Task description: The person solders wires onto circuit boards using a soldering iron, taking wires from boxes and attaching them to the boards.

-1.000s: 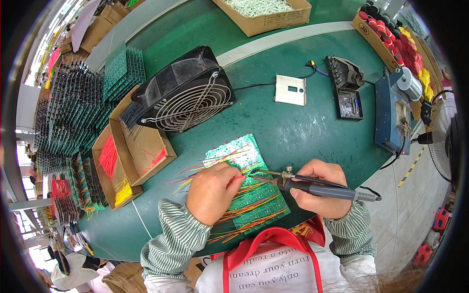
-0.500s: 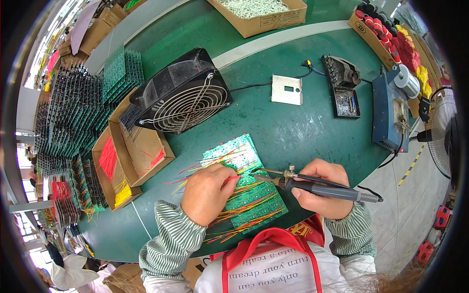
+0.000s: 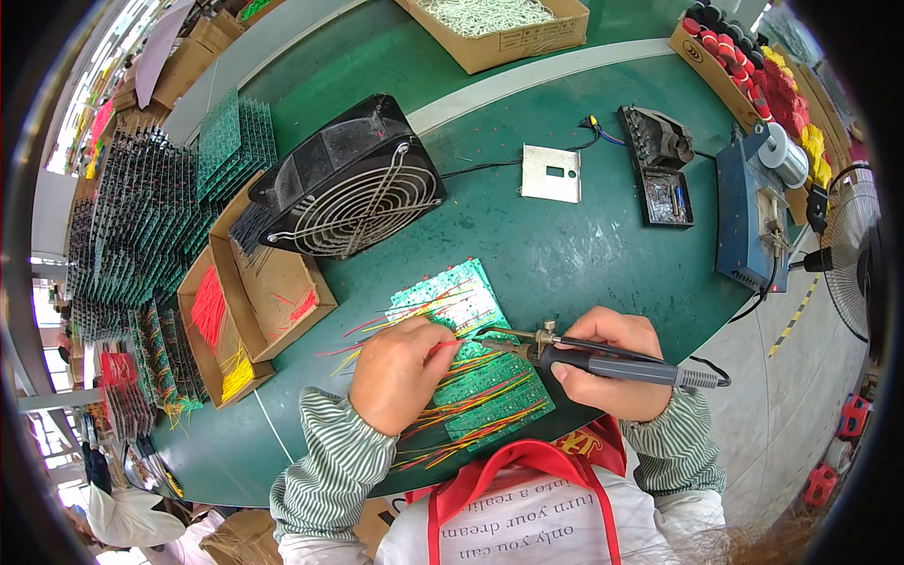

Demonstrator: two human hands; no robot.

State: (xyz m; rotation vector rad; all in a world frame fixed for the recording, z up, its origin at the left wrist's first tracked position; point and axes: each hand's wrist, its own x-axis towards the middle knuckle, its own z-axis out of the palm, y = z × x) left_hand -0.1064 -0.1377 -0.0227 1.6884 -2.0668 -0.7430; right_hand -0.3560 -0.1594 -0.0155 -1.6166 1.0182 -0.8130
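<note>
A green circuit board panel [image 3: 468,383] lies on the table before me, with red and yellow wires [image 3: 490,407] trailing leftward across it. My left hand [image 3: 394,375] rests over the panel's left edge, thumb and forefinger pinched on a red wire [image 3: 449,345]. The wire's end points right, toward the tip of a grey soldering iron [image 3: 640,369]. My right hand [image 3: 617,363] is wrapped round the iron's handle. A thin solder feed tube [image 3: 603,347] is clamped along the iron and curves down near its tip. Whether the tip touches the board I cannot tell.
Cardboard trays of cut wires [image 3: 247,311] and a black box fan [image 3: 353,193] stand at the left, beside stacked circuit boards [image 3: 141,221]. A metal plate [image 3: 552,173], a black tool holder [image 3: 662,169] and a blue soldering station [image 3: 749,212] sit farther right.
My right hand has shifted slightly left with the soldering iron, bringing its tip closer to the red wire's end. My left hand has hardly moved.
</note>
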